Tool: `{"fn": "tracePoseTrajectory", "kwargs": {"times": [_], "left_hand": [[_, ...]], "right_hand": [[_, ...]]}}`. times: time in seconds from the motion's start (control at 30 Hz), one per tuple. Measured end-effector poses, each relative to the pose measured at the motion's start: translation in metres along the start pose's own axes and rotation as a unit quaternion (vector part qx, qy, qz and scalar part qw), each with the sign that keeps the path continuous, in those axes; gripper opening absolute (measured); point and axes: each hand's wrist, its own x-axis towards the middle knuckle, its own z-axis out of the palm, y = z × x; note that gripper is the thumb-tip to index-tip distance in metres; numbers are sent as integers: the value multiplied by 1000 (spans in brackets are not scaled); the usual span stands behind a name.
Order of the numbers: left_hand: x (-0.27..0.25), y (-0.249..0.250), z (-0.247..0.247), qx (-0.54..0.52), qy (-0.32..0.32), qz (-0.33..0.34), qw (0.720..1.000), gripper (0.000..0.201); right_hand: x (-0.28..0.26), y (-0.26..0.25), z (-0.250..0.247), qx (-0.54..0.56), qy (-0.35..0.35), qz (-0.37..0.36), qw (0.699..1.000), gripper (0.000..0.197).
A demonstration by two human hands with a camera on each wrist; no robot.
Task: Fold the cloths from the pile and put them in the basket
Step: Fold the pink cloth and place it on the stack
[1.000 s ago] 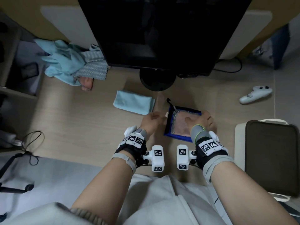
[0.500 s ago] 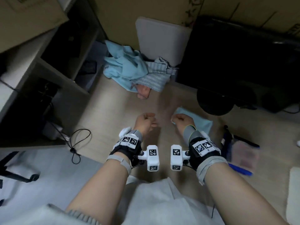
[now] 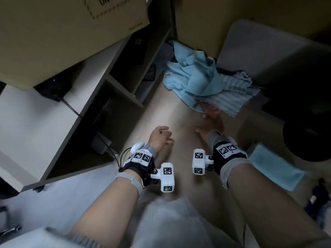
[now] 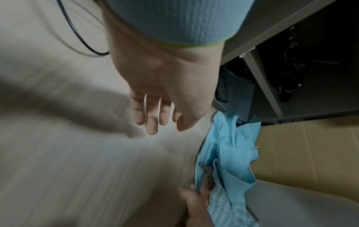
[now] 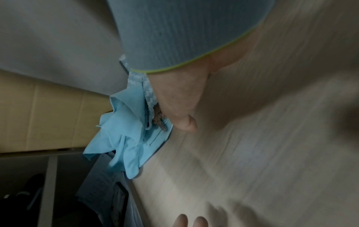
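Shelving (image 3: 100,97) in grey is filling the left half of the head view, with a cardboard box (image 3: 68,33) sitting on top of it at the upper left. Pale wood flooring (image 3: 170,113) is running down the middle of the frame. A grey panel (image 3: 268,56) is leaning at the upper right, and the pile of cloths (image 3: 200,81) is lying against its foot in the upper centre: crumpled light blue cloths on top, a striped blue-and-white cloth (image 3: 231,99) spreading out on the pile's right side. A folded light blue cloth (image 3: 274,169) is lying flat on the floor at the right edge, just beside the right forearm. A dark round base (image 3: 308,142) is standing above it at the far right.

The right hand (image 3: 212,120) is reaching up to the lower edge of the pile, blurred; in the right wrist view its thumb (image 5: 182,116) is lying against the striped cloth's edge, and I cannot tell whether the fingers are pinching it. The left hand (image 3: 160,138) is hovering over bare floor, left of the right hand; the left wrist view is showing its fingers (image 4: 151,119) relaxed, slightly apart and holding nothing.
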Motion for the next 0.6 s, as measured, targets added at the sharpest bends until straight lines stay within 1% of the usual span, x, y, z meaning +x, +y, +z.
{"fn": "tracePoseTrajectory", "kwargs": {"times": [0.1, 0.13, 0.17, 0.2, 0.23, 0.27, 0.3, 0.37, 0.4, 0.43, 0.47, 0.5, 0.57, 0.6], "left_hand": [[7, 10, 6, -4, -8, 0, 1000, 21], [7, 15, 11, -4, -13, -2, 1000, 22], [8, 20, 17, -7, -20, 1, 1000, 25], [7, 26, 24, -4, -29, 8, 1000, 29], [5, 30, 30, -11, -40, 12, 999, 34], [-1, 35, 44, -7, -67, 20, 997, 39], [-7, 40, 54, -7, -86, 37, 996, 45], [-12, 44, 60, 17, -90, 104, 990, 59], [-17, 47, 63, 43, -92, 143, 984, 64], [-19, 49, 65, 57, -95, 178, 978, 65], [-23, 48, 70, 68, -107, 206, 970, 60], [-27, 44, 75, 76, -122, 223, 964, 50], [-43, 35, 83, 90, -138, 227, 960, 24], [-44, 30, 85, 96, -132, 219, 962, 16]], "right_hand": [[6, -11, -8, -72, -17, -22, 997, 66], [5, -13, -13, -55, -14, -39, 998, 60], [2, -13, -17, 2, 2, -62, 998, 50], [-3, -11, -22, 85, 25, -67, 994, 37], [-12, -12, -27, 151, 49, -57, 986, 22], [-32, -7, -43, 201, 79, -30, 976, 9], [-46, -6, -55, 228, 93, -14, 969, 7], [-61, -8, -65, 251, 78, -16, 965, 25], [-68, -8, -68, 251, 75, -19, 965, 25], [-74, -8, -70, 245, 74, -25, 966, 23], [-83, -5, -73, 238, 81, -30, 967, 21], [-90, -1, -74, 238, 87, -32, 967, 20], [-105, 7, -77, 254, 86, -36, 963, 25], [-109, 10, -76, 267, 81, -37, 960, 28]]}}
